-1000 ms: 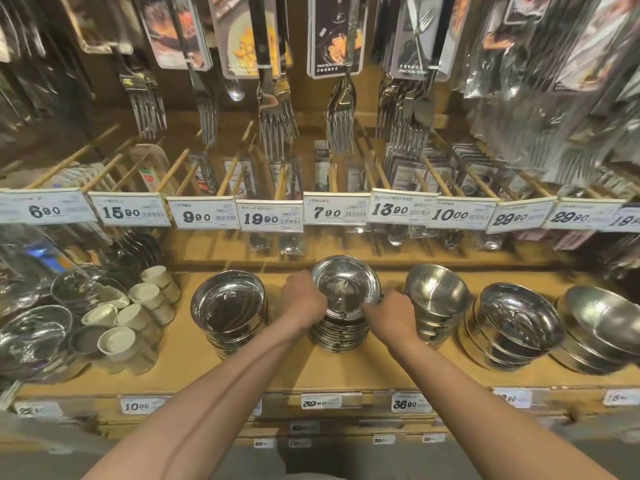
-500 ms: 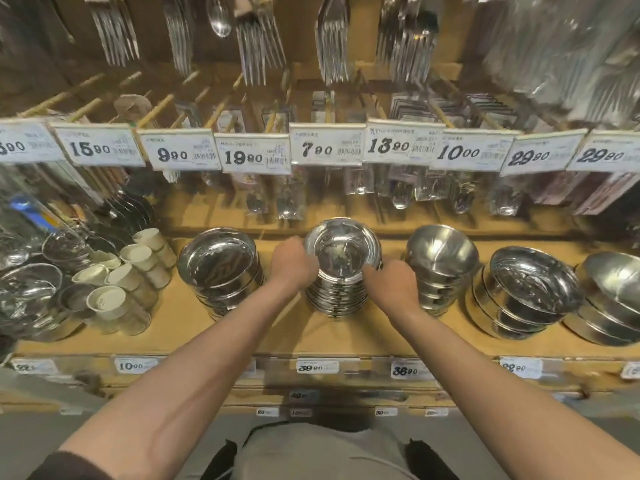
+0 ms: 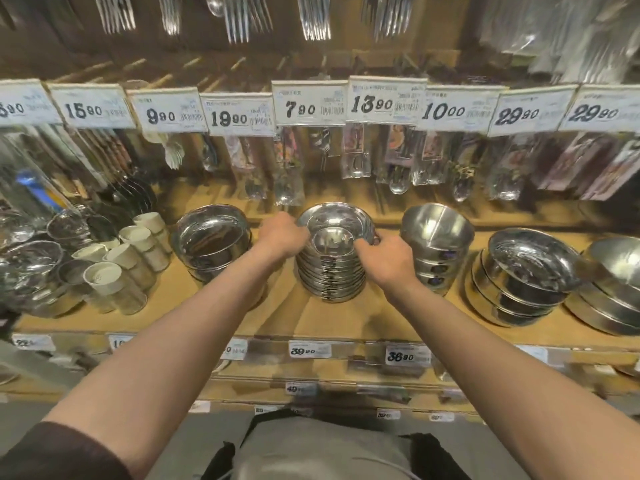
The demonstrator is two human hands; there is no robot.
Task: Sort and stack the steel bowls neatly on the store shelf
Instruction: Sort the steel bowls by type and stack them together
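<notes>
Steel dominates the head view, the only view given: a stack of shallow bowls [image 3: 331, 271] stands near the middle of a wooden shelf [image 3: 346, 317], between the person's two hands. The left hand [image 3: 282, 237] is curled against the stack's upper left rim, knuckles toward the camera, its fingertips hidden behind the bowls, so it appears to grip the top few from that side. The right hand [image 3: 388, 259] is curled on the upper right rim, thumb hooked over the edge of the topmost bowl [image 3: 334, 225] and the fingers wrapped round the far side. That topmost bowl sits slightly tilted toward the camera, its rim wider than the small reflective hollow at its centre. Both forearms reach in from below, the left one ending in a dark sleeve [image 3: 62, 452].

Just left of the left hand stands a stack of deep straight-walled bowls [image 3: 211, 244]. Just right of the right hand is a stack of rounded bowls [image 3: 436, 244], close to the wrist. Farther right sit a stack of wide bowls [image 3: 526, 275], leaning a little, and another stack [image 3: 613, 289] at the frame's edge. White ceramic cups [image 3: 131, 258] lie on their sides at the left. Price tags [image 3: 382, 100] hang in a row above, with packaged cutlery [image 3: 394, 157] behind them and forks [image 3: 239, 15] on hooks at the top.
</notes>
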